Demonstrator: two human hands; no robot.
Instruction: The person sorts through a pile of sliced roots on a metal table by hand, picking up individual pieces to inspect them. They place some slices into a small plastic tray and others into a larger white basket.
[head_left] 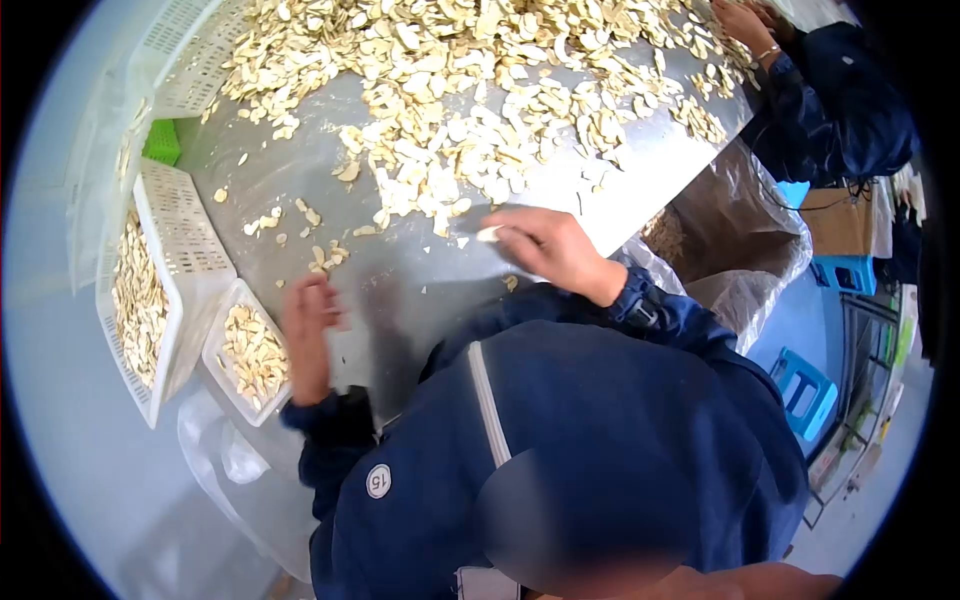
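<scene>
A pale dried slice (489, 235) is pinched at the fingertips of my right hand (556, 250), low over the metal table (410, 285). My left hand (308, 335), somewhat blurred, is at the table's left side with its fingers stretched and the thumb apart. Beside it stands a small white tray (213, 352) with similar slices inside. A few loose slices (330, 258) lie just above my left fingertips. Ahead of my right hand spreads a large heap of slices (450, 120).
A tall white perforated basket (195, 245) holding slices stands at the left, near a green container (161, 142). A plastic-lined bin (745, 235) is below the table's right edge. Another person's hand (745, 28) reaches into the heap at upper right. Blue stools (805, 393) stand on the floor.
</scene>
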